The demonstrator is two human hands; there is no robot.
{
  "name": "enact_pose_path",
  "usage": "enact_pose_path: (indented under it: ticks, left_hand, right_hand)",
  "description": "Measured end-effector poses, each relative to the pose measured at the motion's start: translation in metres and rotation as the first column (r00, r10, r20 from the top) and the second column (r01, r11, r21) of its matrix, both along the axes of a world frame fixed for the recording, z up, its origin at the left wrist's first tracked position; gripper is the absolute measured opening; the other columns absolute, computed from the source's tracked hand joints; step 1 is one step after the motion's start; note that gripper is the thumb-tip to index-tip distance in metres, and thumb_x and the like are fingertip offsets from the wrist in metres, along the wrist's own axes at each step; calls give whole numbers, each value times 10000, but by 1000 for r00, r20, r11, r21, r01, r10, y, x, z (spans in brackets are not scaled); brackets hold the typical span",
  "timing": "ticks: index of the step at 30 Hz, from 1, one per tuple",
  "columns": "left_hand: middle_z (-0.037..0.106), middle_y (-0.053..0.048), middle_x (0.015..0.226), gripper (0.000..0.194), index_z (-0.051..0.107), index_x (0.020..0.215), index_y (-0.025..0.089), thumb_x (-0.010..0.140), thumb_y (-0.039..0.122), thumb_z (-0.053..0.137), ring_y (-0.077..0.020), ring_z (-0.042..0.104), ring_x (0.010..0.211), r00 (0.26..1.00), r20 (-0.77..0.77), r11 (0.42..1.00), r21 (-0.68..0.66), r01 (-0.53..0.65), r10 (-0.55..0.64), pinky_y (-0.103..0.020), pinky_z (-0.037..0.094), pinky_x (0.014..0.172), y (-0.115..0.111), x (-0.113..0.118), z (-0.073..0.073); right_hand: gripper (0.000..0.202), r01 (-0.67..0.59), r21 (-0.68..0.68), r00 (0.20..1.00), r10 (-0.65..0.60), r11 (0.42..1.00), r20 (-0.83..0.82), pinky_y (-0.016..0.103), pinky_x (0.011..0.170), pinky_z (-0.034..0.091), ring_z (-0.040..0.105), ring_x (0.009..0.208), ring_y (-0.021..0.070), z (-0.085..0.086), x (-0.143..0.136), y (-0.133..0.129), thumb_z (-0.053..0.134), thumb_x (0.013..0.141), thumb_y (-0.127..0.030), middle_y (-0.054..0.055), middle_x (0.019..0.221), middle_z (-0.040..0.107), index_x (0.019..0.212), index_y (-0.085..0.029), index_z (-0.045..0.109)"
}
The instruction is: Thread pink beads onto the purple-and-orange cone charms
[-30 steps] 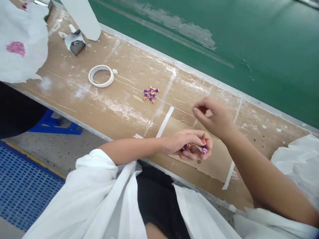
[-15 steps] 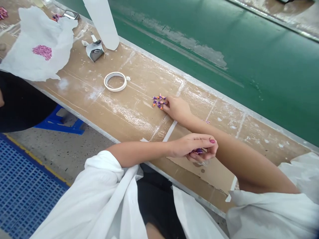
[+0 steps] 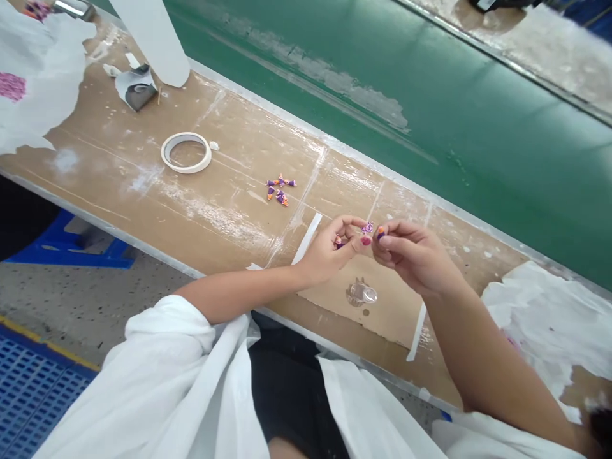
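My right hand [image 3: 415,252] pinches a tiny purple-and-orange figure [image 3: 381,233] between thumb and fingertips. Facing it, my left hand [image 3: 337,247] is curled around small purple pieces [image 3: 338,241], mostly hidden by the fingers; their number cannot be made out. The fingertips of both hands are close together above the table. Just behind them, a small cluster of pink-and-white bits [image 3: 366,227] lies on the surface. To the left, several similar purple-and-orange figures [image 3: 282,198] lie in a loose group. A clear, shiny, round-ended object [image 3: 362,293] lies on cardboard below my hands.
A roll of white tape [image 3: 186,153] lies left on the brown-covered table [image 3: 229,210]. Beyond it are a scrap of grey sandpaper-like sheet [image 3: 137,89] and white paper [image 3: 52,76] bearing pink bits. More crumpled white paper [image 3: 554,319] lies right. A green panel [image 3: 310,70] runs along the back.
My right hand has left the figure group and come back to the right, holding one figure. My left hand has moved up and left to meet it, uncovering the clear object. The view shifted right.
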State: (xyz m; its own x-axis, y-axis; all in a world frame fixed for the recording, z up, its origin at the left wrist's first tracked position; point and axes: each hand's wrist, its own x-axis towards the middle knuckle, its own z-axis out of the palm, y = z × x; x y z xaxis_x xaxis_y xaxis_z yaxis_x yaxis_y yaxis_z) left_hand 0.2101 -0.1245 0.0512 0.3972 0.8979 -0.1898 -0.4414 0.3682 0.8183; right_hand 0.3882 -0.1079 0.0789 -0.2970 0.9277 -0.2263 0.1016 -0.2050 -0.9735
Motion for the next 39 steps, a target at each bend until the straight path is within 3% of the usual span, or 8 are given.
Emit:
enact_pose_path:
  ticks: [4,7,10,14,16,20,23,39]
  left_hand:
    - [463,73,666,494,541,891,167,702,556,779,-31,360,546,991,-29,989,69,132,-130,-190,263,508,-5,2,-3]
    - [446,78,636,499,513,827,168,692,569,777,-34,360,548,989,-42,989,39,145,-143,-190,256,507,-8,5,-6]
    - [416,83,609,478,519,832,172,735,592,725,-36,341,518,989,-31,989,4,146,-146,-195,233,481,-10,7,-7]
    - [383,91,591,375,510,842,178,782,490,709,-36,312,483,984,8,980,-92,178,-178,-187,217,451,-8,8,-8]
    - [370,93,585,301,494,828,177,815,417,675,-35,290,472,986,32,979,-121,167,-164,-175,205,435,-5,9,-10]
    - [362,96,569,273,479,830,174,846,382,656,-33,272,460,990,31,981,-132,140,-138,-153,207,412,0,11,-16]
    - [362,94,571,272,470,826,176,872,378,646,-32,278,453,989,22,975,-166,148,-146,-144,211,405,3,12,-18]
    - [495,62,685,78,526,973,152,911,159,572,-16,339,452,990,6,960,-242,141,-144,-141,241,396,4,12,-14]
  right_hand:
    - [121,60,357,972,-137,932,192,220,413,374,478,479,114,-3,-6,-32,700,844,-250,-33,620,521,814,-206,590]
    - [115,-107,789,814,-403,605,419,219,463,406,516,546,114,-12,-13,-46,657,856,-126,-17,693,548,851,-211,580]
    - [191,-386,875,637,-602,292,482,235,465,386,511,548,118,-23,-12,-52,663,858,-52,-2,714,574,923,-208,574]
    - [218,-545,825,649,-547,152,529,244,499,418,553,596,136,-38,8,-41,693,870,-66,18,760,612,986,-206,573]
    - [160,-504,842,691,-495,192,527,248,525,443,566,620,143,-47,22,-29,666,901,-106,29,801,626,981,-210,574]
    - [61,-235,804,673,-505,547,540,260,522,458,550,594,145,-68,46,-4,557,962,-198,35,829,624,936,-205,611]
    - [168,-227,702,654,-428,676,623,303,600,495,615,709,189,-81,50,3,512,985,-271,61,907,655,975,-210,667]
    - [261,-427,663,521,-432,614,736,309,626,491,645,816,218,-85,51,-1,461,1035,-259,78,954,675,1079,-204,713]
